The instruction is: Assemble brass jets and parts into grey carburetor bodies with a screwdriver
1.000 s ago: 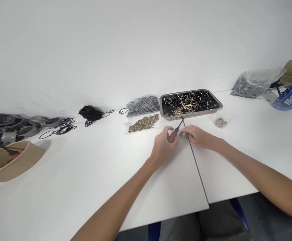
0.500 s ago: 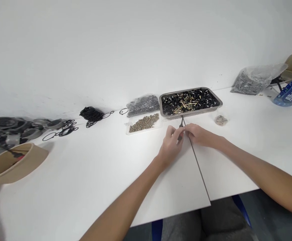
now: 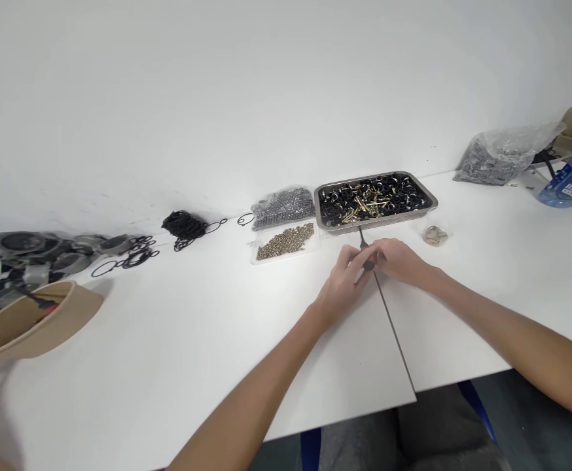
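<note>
My left hand (image 3: 343, 286) is closed around a small red-and-black part with a thin black stem (image 3: 368, 260). The stem points away from me, towards the metal tray (image 3: 334, 228). My right hand (image 3: 398, 259) meets it from the other side, thumb and fingertips pressed together at the part; its other fingers are partly hidden. Black rings and brass-coloured pins (image 3: 364, 199) fill the tray just beyond my hands. Left of them lies a shallow white dish (image 3: 310, 244) of small brass-coloured balls (image 3: 286, 241).
A bag of grey balls (image 3: 283, 207) lies against the wall, with black rubber rings (image 3: 184, 226) further left. A beige bin (image 3: 77, 307) and grey ring parts stand at far left. On the right are a small clear bag (image 3: 434, 235), a bag of grey pieces (image 3: 487, 160) and a blue bottle (image 3: 571, 183).
The red-and-black part has tilted between my fingers, and its black end now shows more. My right fingers have shifted slightly along its side. The whole view has moved a little.
</note>
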`<action>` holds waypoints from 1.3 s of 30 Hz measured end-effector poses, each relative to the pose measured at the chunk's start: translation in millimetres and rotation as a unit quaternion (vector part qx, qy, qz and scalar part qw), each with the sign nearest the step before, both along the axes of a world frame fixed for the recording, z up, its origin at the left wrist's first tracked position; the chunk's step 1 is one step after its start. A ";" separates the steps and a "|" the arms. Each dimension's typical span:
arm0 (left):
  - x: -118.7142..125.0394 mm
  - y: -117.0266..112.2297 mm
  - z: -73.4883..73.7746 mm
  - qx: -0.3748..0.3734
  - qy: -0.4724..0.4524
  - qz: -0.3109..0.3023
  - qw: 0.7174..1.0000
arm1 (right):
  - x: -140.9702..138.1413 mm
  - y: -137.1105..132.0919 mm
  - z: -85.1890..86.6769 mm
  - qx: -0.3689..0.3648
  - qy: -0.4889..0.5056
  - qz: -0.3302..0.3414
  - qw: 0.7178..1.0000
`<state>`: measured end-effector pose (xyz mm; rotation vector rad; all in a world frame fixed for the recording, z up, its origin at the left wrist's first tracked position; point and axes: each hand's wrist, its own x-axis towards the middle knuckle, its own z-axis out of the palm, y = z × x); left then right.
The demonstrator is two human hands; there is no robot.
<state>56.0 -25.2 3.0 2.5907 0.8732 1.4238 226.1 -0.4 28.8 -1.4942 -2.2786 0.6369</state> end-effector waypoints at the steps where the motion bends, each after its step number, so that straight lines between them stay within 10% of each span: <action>1: 0.7 0.4 -0.5 0.003 0.004 -0.002 1.000 | -0.1 0.2 -0.2 -0.002 -0.003 -0.012 1.000; 17: -0.1 3.8 -5.2 -0.044 0.111 -0.040 0.992 | 0.3 -3.4 7.0 0.002 -0.031 -0.104 0.994; 39: 22.3 15.0 -10.2 0.126 0.217 0.012 0.968 | 19.7 19.9 -6.8 -0.011 0.061 -0.064 0.996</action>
